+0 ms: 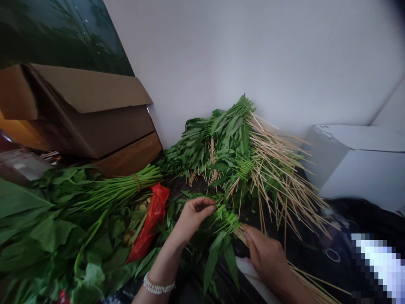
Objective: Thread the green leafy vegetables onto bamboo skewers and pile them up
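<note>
My right hand [265, 250] is closed round a bunch of thin wooden skewers [241, 235], their long ends running out toward the lower right. Leafy green stems [226, 217] are threaded in a tight row on the skewers' upper part, with long leaves hanging below. My left hand [196, 214], a beaded bracelet [158, 285] at its wrist, pinches at the left end of that row; its fingertips partly hide what they grip. Just beyond lies a pile of skewered greens [232, 126], bare skewer ends [284, 177] fanning out to the right.
At left, a tied bundle of green stems [126, 185] lies with broad leaves, beside a red plastic bag [155, 211]. An open cardboard box [104, 122] stands behind them. A white box [363, 164] is at the right, and a pale wall [253, 50] at the back.
</note>
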Tool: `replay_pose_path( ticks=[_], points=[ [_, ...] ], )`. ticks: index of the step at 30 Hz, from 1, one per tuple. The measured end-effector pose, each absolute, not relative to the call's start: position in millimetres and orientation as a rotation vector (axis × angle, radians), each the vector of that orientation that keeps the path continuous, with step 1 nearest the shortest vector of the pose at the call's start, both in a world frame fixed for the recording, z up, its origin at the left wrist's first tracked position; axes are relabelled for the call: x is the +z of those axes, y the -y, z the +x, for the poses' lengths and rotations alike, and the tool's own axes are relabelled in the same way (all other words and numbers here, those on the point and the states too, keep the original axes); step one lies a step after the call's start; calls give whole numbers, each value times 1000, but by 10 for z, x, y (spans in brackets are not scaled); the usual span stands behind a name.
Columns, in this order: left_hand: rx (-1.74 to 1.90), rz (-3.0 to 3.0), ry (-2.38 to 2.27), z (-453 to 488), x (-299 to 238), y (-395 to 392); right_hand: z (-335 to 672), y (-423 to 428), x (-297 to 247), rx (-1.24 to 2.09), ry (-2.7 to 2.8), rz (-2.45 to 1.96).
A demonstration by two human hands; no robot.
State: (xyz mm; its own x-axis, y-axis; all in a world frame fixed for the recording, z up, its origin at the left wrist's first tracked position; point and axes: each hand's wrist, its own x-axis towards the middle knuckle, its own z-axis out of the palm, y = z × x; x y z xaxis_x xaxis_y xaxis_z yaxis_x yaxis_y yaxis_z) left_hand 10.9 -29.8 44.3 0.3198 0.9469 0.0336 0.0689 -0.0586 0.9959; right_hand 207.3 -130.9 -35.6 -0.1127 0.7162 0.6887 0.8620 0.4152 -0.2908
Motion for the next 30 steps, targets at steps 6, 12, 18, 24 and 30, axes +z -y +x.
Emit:
replay_pose_path(
  ticks=[6,12,18,24,30],
  points=[
    [1002,1389,-1019,94,408,275,2077,1308,-372,-224,1854,-1350],
    [1010,1396,-1041,90,367,291,2070,1308,-379,-211,1857,-1382],
    [953,1379,-1049,72,312,275,2066,1319,-377,-154,1873,-1358],
    [910,1326,-1001,28,286,243,2067,1326,-380,-157,1896,-1321],
    [799,1469,-970,68,363,235,2083,1316,-371,-175,1895,-1359]
  ],
)
